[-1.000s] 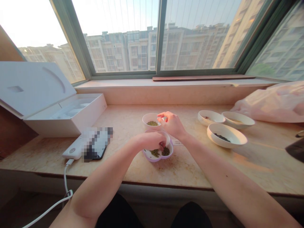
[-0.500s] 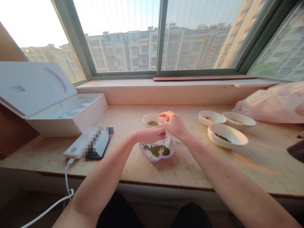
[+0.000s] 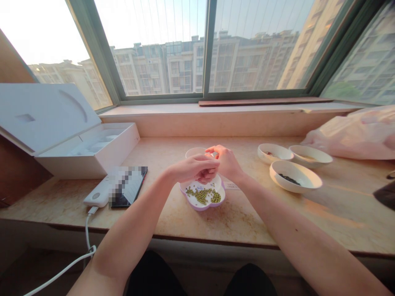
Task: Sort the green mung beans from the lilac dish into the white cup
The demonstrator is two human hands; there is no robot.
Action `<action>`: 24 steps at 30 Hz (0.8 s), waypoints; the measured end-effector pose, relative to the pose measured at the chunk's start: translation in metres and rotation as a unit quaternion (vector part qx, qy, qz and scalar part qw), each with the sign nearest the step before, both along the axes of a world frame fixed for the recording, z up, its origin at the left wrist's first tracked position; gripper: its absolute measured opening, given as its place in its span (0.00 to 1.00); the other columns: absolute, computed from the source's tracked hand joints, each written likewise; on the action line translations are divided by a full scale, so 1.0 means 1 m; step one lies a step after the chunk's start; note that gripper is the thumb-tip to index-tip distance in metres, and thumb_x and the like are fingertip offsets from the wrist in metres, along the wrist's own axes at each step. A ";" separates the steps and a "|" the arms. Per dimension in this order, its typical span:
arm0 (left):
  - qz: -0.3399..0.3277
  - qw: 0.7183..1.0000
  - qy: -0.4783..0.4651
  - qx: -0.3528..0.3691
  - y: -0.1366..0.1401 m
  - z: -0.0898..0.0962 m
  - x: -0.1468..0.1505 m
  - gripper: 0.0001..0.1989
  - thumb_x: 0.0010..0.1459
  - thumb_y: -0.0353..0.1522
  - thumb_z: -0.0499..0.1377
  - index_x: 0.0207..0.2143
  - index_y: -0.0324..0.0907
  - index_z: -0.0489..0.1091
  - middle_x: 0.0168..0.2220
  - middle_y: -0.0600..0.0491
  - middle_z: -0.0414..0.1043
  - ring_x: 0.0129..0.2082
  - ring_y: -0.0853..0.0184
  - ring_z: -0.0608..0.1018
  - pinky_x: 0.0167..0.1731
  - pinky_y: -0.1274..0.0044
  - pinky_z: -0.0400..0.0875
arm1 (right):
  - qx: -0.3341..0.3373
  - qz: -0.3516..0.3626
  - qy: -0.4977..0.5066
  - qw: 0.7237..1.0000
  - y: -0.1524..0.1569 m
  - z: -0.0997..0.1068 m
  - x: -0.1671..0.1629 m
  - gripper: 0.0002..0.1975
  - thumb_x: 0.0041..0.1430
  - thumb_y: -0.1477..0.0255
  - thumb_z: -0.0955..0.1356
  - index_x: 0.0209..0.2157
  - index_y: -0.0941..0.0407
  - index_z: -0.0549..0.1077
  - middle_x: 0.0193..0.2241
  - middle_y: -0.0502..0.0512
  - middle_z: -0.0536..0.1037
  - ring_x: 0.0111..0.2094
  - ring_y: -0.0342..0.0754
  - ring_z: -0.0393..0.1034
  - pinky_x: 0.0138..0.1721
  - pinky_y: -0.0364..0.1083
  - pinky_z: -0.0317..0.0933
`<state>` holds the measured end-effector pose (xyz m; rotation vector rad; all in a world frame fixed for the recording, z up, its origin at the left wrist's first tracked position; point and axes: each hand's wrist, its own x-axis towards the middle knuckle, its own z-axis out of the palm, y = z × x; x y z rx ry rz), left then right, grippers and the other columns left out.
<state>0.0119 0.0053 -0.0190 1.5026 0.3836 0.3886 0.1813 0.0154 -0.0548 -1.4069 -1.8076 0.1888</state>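
A white tray with a purple scalloped rim (image 3: 202,208) stands near the counter's front, with green mung beans (image 3: 202,196) spread over it. Above its far part is my left hand (image 3: 199,167), its fingers drawn together in a pinch; whatever they hold is too small to make out. My right hand (image 3: 227,163) is just beyond, bent inward at the right side of a white bowl (image 3: 196,151). Its thumb and forefinger come close together, and anything between them is hidden. The left hand covers most of that bowl and its contents.
To the right stand white bowls: one with dark pieces (image 3: 295,186), one with reddish bits (image 3: 274,158), one with pale contents (image 3: 310,161). A plastic bag (image 3: 358,133) lies behind. Left are an open white box (image 3: 115,148), a phone (image 3: 131,193) and a cabled power bank (image 3: 98,196).
My left hand has lifted a little and moved away from the tray toward my right hand, now blocking the beans in the far bowl. My right hand has hardly moved.
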 end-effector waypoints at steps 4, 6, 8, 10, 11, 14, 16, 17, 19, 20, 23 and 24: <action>0.048 0.995 -0.089 0.027 0.001 0.001 -0.002 0.25 0.51 0.48 0.68 0.21 0.39 0.63 0.21 0.57 0.61 0.22 0.75 0.64 0.23 0.77 0.59 | -0.017 0.002 -0.005 1.000 -0.001 0.001 0.000 0.11 0.56 0.72 0.71 0.41 0.58 0.80 0.37 0.58 0.82 0.32 0.50 0.73 0.34 0.46 0.62; 0.054 0.990 -0.126 0.017 0.002 0.000 -0.003 0.24 0.49 0.47 0.70 0.22 0.38 0.66 0.22 0.56 0.64 0.23 0.74 0.66 0.25 0.77 0.61 | -0.021 0.004 -0.006 1.000 -0.002 0.001 0.000 0.11 0.55 0.73 0.71 0.41 0.58 0.81 0.36 0.58 0.82 0.33 0.50 0.74 0.35 0.46 0.62; 0.050 0.987 -0.149 0.013 0.004 -0.001 -0.004 0.22 0.48 0.46 0.71 0.24 0.38 0.69 0.22 0.56 0.66 0.25 0.74 0.68 0.27 0.77 0.63 | -0.018 0.013 -0.009 1.000 -0.002 0.001 0.000 0.10 0.55 0.73 0.71 0.39 0.58 0.81 0.37 0.58 0.82 0.34 0.51 0.74 0.35 0.46 0.63; 0.047 0.985 -0.163 0.020 0.005 -0.002 -0.005 0.21 0.46 0.46 0.72 0.25 0.39 0.70 0.22 0.56 0.67 0.25 0.73 0.69 0.28 0.76 0.64 | -0.012 0.021 -0.010 1.000 -0.002 0.001 -0.001 0.09 0.55 0.73 0.71 0.39 0.57 0.81 0.38 0.58 0.82 0.35 0.51 0.74 0.36 0.46 0.63; 0.049 0.985 -0.164 0.025 0.006 -0.002 -0.005 0.21 0.45 0.46 0.72 0.25 0.39 0.70 0.23 0.56 0.67 0.25 0.73 0.69 0.29 0.76 0.65 | -0.010 0.023 -0.011 1.000 -0.003 0.001 -0.001 0.09 0.55 0.73 0.72 0.39 0.58 0.81 0.38 0.58 0.82 0.35 0.51 0.74 0.36 0.46 0.63; 0.067 0.987 -0.144 0.030 0.007 -0.002 -0.006 0.23 0.40 0.47 0.73 0.23 0.40 0.69 0.23 0.55 0.68 0.25 0.71 0.70 0.28 0.74 0.65 | -0.009 0.026 -0.014 1.000 -0.004 0.001 -0.002 0.09 0.55 0.71 0.72 0.39 0.57 0.81 0.38 0.58 0.82 0.34 0.51 0.74 0.36 0.46 0.63; 0.071 0.987 -0.141 0.035 0.006 -0.002 -0.006 0.23 0.40 0.47 0.73 0.23 0.41 0.69 0.23 0.54 0.69 0.26 0.70 0.71 0.28 0.73 0.66 | -0.011 0.030 -0.014 0.999 -0.005 0.002 -0.003 0.08 0.55 0.71 0.72 0.38 0.57 0.81 0.37 0.57 0.82 0.34 0.50 0.74 0.36 0.46 0.63; 0.070 0.986 -0.144 0.039 0.006 -0.002 -0.006 0.22 0.40 0.46 0.73 0.23 0.41 0.69 0.23 0.55 0.69 0.26 0.70 0.71 0.29 0.73 0.66 | -0.012 0.031 -0.013 0.999 -0.005 0.002 -0.003 0.08 0.56 0.71 0.72 0.37 0.57 0.80 0.36 0.57 0.82 0.33 0.50 0.74 0.35 0.46 0.63; 0.067 0.986 -0.148 0.042 0.006 -0.001 -0.007 0.20 0.41 0.44 0.72 0.23 0.42 0.68 0.23 0.55 0.69 0.26 0.70 0.71 0.29 0.73 0.66 | -0.015 0.034 -0.013 0.999 -0.006 0.003 -0.003 0.07 0.55 0.72 0.72 0.36 0.57 0.80 0.36 0.57 0.82 0.33 0.50 0.74 0.35 0.46 0.63; 0.070 0.987 -0.142 0.041 0.006 -0.001 -0.007 0.19 0.41 0.43 0.72 0.23 0.42 0.67 0.24 0.55 0.68 0.26 0.70 0.71 0.30 0.73 0.67 | -0.017 0.036 -0.013 0.999 -0.006 0.003 -0.004 0.06 0.55 0.72 0.72 0.35 0.57 0.80 0.36 0.58 0.82 0.33 0.50 0.74 0.35 0.46 0.63; 0.098 0.988 -0.114 0.037 0.006 0.000 -0.008 0.19 0.39 0.40 0.71 0.24 0.42 0.65 0.24 0.56 0.68 0.26 0.70 0.70 0.31 0.72 0.67 | -0.021 0.043 -0.015 0.999 -0.006 0.003 -0.004 0.05 0.54 0.71 0.72 0.33 0.57 0.80 0.37 0.58 0.82 0.32 0.49 0.73 0.34 0.46 0.62; 0.109 0.987 -0.110 0.038 0.006 0.001 -0.009 0.18 0.39 0.40 0.71 0.25 0.42 0.65 0.25 0.56 0.68 0.26 0.70 0.70 0.31 0.72 0.66 | -0.021 0.045 -0.014 0.999 -0.007 0.003 -0.005 0.05 0.54 0.71 0.72 0.33 0.57 0.80 0.38 0.57 0.82 0.31 0.49 0.73 0.34 0.46 0.62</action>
